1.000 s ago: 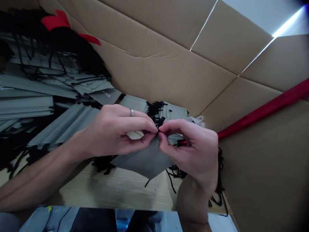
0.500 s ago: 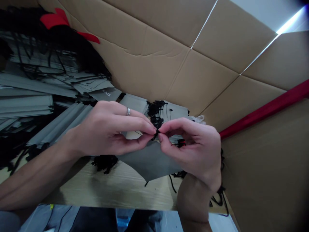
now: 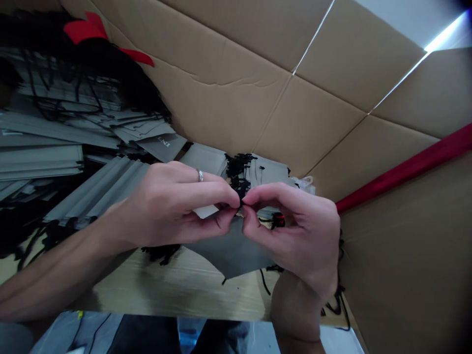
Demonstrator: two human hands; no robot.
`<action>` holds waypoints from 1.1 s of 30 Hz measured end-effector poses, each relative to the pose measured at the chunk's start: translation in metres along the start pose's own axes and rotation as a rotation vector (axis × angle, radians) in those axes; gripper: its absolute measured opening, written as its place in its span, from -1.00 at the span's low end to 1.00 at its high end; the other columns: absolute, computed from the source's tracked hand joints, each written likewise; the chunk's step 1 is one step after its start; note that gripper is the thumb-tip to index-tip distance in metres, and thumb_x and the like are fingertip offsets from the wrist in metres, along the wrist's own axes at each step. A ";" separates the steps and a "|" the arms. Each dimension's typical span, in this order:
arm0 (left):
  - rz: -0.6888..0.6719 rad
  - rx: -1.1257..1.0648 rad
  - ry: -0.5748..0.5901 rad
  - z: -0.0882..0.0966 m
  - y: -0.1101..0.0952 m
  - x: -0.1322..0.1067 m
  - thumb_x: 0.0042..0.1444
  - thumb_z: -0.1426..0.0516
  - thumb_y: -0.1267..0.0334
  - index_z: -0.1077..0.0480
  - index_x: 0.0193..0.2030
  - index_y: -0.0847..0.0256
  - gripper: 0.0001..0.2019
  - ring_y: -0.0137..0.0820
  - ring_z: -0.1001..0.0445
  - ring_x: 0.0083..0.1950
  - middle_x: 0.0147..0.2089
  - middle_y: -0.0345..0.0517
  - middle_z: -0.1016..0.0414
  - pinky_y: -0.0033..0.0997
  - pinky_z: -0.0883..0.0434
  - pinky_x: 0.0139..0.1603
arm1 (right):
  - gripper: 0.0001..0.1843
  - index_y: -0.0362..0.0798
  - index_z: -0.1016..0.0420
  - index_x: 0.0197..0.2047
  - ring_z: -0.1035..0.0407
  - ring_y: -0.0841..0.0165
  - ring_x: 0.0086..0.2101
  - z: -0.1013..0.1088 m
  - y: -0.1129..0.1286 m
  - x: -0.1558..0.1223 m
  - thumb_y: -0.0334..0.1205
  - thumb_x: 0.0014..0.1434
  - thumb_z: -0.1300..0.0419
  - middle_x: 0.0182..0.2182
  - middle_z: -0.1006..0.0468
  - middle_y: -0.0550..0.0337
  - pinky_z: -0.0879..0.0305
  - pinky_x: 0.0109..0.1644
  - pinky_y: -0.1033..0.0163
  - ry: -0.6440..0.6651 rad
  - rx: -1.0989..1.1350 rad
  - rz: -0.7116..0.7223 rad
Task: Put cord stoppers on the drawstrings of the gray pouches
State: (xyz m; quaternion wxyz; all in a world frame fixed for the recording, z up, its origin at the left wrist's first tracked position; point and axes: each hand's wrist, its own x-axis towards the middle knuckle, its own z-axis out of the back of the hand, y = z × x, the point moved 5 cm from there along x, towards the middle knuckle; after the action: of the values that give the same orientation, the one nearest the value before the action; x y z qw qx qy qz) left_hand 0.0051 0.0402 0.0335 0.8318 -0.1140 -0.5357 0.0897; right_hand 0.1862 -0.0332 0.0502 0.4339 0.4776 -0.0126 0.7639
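Observation:
My left hand (image 3: 180,204), with a ring on one finger, pinches a short bit of black cord (image 3: 241,200) between thumb and fingertips. Close against it, my right hand (image 3: 300,233) pinches the same cord from the other side. The fingertips hide most of the cord, so I cannot tell whether it is knotted. Below both hands hangs a grey flat piece (image 3: 232,258), perhaps a paper bag, one corner pointing down towards me. A thin black end sticks out at that corner.
Stacks of grey flat pieces (image 3: 40,160) with black cords pile up at left. More grey stacks (image 3: 204,157) with bunched black cord ends (image 3: 239,164) lie behind my hands. Cardboard walls (image 3: 236,59) enclose the wooden table (image 3: 177,290). A red strip (image 3: 405,167) runs along the right wall.
Both hands have shifted slightly down, still pinching the cord. My left fingers are bent a little more around it. The grey piece has barely moved.

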 end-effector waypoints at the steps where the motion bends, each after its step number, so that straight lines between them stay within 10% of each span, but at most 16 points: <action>1: -0.069 0.046 -0.010 -0.001 -0.003 -0.001 0.15 -0.40 0.33 -0.59 -0.17 -0.04 -0.82 -0.43 -0.69 -0.41 -0.37 -0.38 -0.71 -0.44 -0.56 -0.38 | -0.75 0.09 -0.64 -0.20 -0.60 0.41 -0.40 0.000 0.000 0.000 -0.50 0.20 -0.35 -0.34 -0.73 0.36 -0.64 -0.26 0.25 -0.011 0.015 -0.004; 15: -0.023 -0.184 -0.026 -0.001 -0.003 0.004 0.05 -0.38 0.39 -0.54 -0.23 -0.01 -0.79 -0.43 -0.64 -0.47 -0.40 -0.34 -0.69 -0.48 -0.59 -0.49 | -0.71 0.04 -0.71 -0.26 -0.64 0.43 -0.41 -0.009 -0.015 0.004 -0.57 0.05 -0.40 -0.36 -0.74 0.34 -0.67 -0.33 0.40 0.025 0.492 -0.201; 24: -0.220 0.281 0.017 -0.001 -0.022 -0.006 0.37 -0.32 0.41 -0.54 -0.07 0.02 -0.85 -0.34 -0.78 -0.19 -0.14 -0.23 -0.78 -0.38 -0.76 -0.15 | -0.74 0.13 -0.70 -0.20 -0.63 0.36 -0.39 0.002 -0.004 -0.002 -0.48 0.18 -0.40 -0.32 -0.76 0.34 -0.68 -0.28 0.25 -0.099 0.065 -0.117; 33: -0.156 0.204 -0.082 -0.002 -0.021 -0.002 0.24 -0.36 0.43 -0.55 -0.13 0.07 -0.83 -0.37 -0.71 -0.38 -0.26 -0.27 -0.75 -0.40 -0.63 -0.36 | -0.78 0.12 -0.64 -0.18 -0.61 0.35 -0.34 0.003 0.004 -0.001 -0.46 0.28 -0.37 -0.32 -0.74 0.33 -0.62 -0.25 0.16 -0.077 0.012 0.010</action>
State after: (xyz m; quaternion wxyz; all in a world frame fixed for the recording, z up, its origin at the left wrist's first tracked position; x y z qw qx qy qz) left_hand 0.0067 0.0198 0.0370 0.8209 0.0169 -0.5647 0.0833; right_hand 0.1861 -0.0379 0.0530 0.4262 0.5094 -0.0271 0.7471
